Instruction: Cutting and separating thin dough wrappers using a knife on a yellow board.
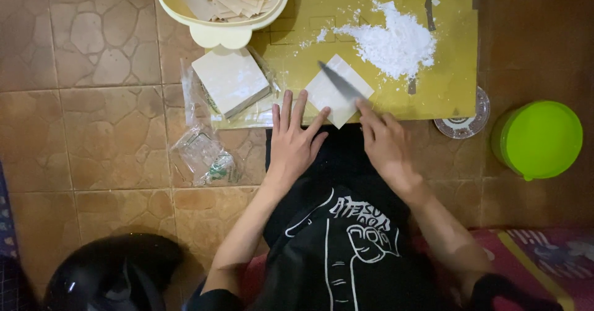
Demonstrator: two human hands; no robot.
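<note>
Dark helmet (114,271) lowest left, nearest the lens, well apart from the work. Crumpled bag (204,156) on the tiles; wrapped stack (231,80) overlaps the board's (451,82) left edge, under the tub (216,23). Left hand (296,139), fingers spread flat, pins the sheets (339,91) at the near edge, likely against sliding. Right hand (385,144), fingers curled on the knife (340,82), blade laid diagonally across them. Flour (396,42) behind; bare board right. Green tub (538,139) far right.
</note>
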